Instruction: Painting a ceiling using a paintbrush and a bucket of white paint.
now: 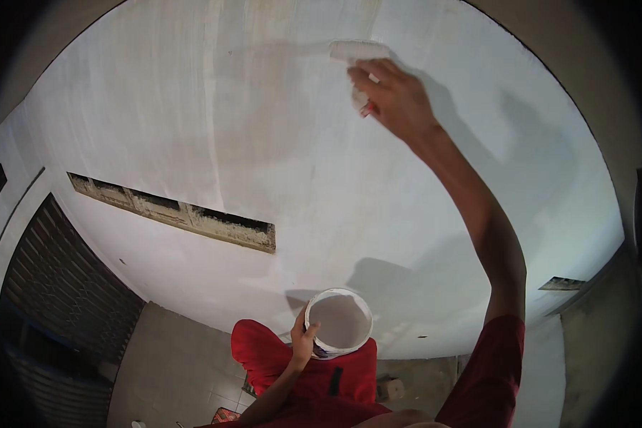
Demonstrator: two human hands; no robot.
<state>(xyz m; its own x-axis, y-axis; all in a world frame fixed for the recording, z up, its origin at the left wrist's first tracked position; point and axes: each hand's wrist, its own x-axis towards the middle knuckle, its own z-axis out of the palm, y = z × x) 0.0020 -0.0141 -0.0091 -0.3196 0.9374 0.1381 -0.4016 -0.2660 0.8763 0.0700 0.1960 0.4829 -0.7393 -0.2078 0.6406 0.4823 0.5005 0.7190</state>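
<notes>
Brush [359,50] at wall [157,114], bucket [344,351] by red-clad knees [255,341]

From my remote post, I see the right hand [401,98], its fingers curled around the brush handle, pale head up at the wall. The left hand's [303,344] fingers wrap the white bucket's side, thumb over the rim; pale liquid [341,321] sits inside.

Brush [359,51]: twelve o'clock in view; wide, pale head uppermost, slightly blurred, red-marked handle toward six o'clock. Bucket [371,321]: near six o'clock; round, white, uncovered, mouth facing the camera, containing pale greyish material.
</notes>
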